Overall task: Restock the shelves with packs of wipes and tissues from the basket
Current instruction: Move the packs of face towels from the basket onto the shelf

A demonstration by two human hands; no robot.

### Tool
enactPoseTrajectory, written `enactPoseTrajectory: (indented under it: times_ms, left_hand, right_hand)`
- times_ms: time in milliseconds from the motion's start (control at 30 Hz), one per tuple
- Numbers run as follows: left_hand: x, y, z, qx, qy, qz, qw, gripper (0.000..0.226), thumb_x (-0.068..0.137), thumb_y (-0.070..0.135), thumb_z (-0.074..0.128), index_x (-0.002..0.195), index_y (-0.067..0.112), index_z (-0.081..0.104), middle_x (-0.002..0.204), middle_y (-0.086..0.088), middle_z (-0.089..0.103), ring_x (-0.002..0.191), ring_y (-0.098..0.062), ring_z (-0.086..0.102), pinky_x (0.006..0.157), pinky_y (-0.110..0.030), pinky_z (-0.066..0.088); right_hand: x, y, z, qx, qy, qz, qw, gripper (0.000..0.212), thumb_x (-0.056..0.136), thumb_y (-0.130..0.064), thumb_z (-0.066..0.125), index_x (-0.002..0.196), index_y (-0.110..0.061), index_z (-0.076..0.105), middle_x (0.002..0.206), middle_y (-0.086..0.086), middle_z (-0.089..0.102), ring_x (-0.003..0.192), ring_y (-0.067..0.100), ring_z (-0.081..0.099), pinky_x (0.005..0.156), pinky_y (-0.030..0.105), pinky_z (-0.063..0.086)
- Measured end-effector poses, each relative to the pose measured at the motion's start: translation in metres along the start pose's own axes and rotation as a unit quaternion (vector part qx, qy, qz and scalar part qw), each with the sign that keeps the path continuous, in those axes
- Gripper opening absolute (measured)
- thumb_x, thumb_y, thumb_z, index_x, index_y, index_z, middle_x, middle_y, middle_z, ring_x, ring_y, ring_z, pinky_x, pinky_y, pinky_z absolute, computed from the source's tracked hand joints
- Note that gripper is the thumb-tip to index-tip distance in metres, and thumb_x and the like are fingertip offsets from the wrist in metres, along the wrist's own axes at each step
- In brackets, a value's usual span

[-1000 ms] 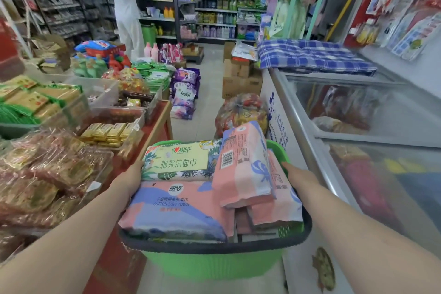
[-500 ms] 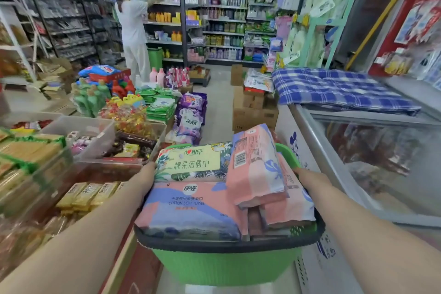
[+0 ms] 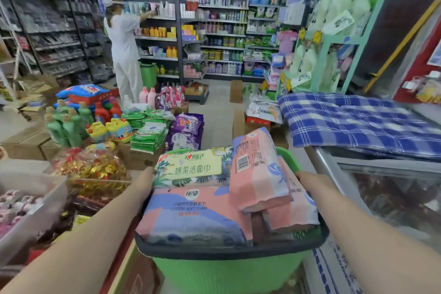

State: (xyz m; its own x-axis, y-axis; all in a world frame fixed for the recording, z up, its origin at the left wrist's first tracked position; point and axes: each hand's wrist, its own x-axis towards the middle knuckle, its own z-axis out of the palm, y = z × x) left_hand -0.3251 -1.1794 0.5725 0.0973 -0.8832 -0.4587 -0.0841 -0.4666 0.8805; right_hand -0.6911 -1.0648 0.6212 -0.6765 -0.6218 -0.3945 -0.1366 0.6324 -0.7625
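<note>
Status: restock not started, as far as I can see. Basket (image 3: 229, 270) is full, packs piled above the rim. Nothing from it is on the shelves (image 3: 222, 36), which stand well apart at the far end of the aisle.

Basket location: mid-aisle, held up in front of the person, with the freezer (image 3: 393, 186) just on their right and a snack table (image 3: 90, 174) on their left.

Grip: left hand (image 3: 143, 181) is at the basket's left side and right hand (image 3: 310, 181) at its right side. Fingers are hidden behind the packs and rim. Nothing else supports the basket, so I read both hands as grasping it.

Load:
- floral pack (image 3: 191, 167) lies flat at the far side
- pink-and-blue towel pack (image 3: 191, 212) lies flat at the near side
- pink pack (image 3: 257, 169) is tilted on top at the right, barcode up, leaning over more pink packs below
- all are soft film packs and look intact
- count underneath is hidden

Left to do: carry to the right shelf, set the basket down, place every pack. The tilted pink pack sits loose and could slide off if the basket tips.

A person in white (image 3: 124, 43) is working at the far shelves.
</note>
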Motion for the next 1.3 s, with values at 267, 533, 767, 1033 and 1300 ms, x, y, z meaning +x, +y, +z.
enactPoseTrajectory:
  times_ms: [267,533,767,1033,1300]
  left_hand:
    - [0.148,0.084,0.018,-0.04,0.013,0.006,0.999,0.041,0.097,0.029,0.032,0.081,0.001,0.058,0.052,-0.012,0.062,0.051,-0.028,0.056,0.053,-0.028,0.039]
    - [0.317,0.159,0.005,-0.055,0.021,-0.043,0.997,0.046,0.096,0.038,0.036,0.072,0.005,0.056,0.038,-0.011,0.057,0.042,-0.026,0.056,0.053,-0.029,0.038]
    - [0.441,0.235,0.0,-0.047,0.039,-0.027,0.998,0.046,0.097,0.039,0.033,0.081,0.004,0.059,0.045,-0.012,0.06,0.036,-0.025,0.056,0.052,-0.031,0.04]
    - [0.591,0.298,0.025,-0.025,0.079,-0.051,0.995,0.041,0.099,0.032,0.034,0.073,0.005,0.052,0.037,-0.008,0.056,0.037,-0.024,0.056,0.053,-0.032,0.037]
    - [0.729,0.367,0.077,-0.029,0.074,-0.092,0.993,0.044,0.099,0.032,0.036,0.072,0.002,0.053,0.031,-0.005,0.052,0.027,-0.019,0.052,0.037,-0.023,0.04]
  right_hand:
    - [0.125,-0.12,0.078,-0.007,0.007,-0.014,1.0,0.027,0.08,-0.032,0.061,0.087,-0.006,0.067,0.077,0.012,0.066,0.067,0.025,0.063,0.054,0.031,0.049]
    - [0.249,-0.231,0.194,-0.009,0.007,0.016,1.0,0.033,0.072,-0.038,0.066,0.087,-0.008,0.067,0.086,0.011,0.067,0.075,0.028,0.066,0.06,0.029,0.052]
    - [0.339,-0.323,0.276,-0.006,-0.024,0.018,1.0,0.041,0.071,-0.036,0.068,0.095,-0.003,0.062,0.088,0.01,0.065,0.076,0.027,0.064,0.061,0.029,0.048]
    - [0.478,-0.428,0.365,-0.064,-0.045,-0.019,0.997,0.023,0.081,-0.029,0.059,0.072,-0.008,0.059,0.082,0.012,0.063,0.079,0.027,0.062,0.064,0.029,0.044]
    - [0.608,-0.525,0.414,-0.079,-0.047,-0.026,0.995,0.023,0.079,-0.033,0.059,0.074,-0.011,0.062,0.081,0.01,0.066,0.069,0.025,0.06,0.059,0.029,0.045]
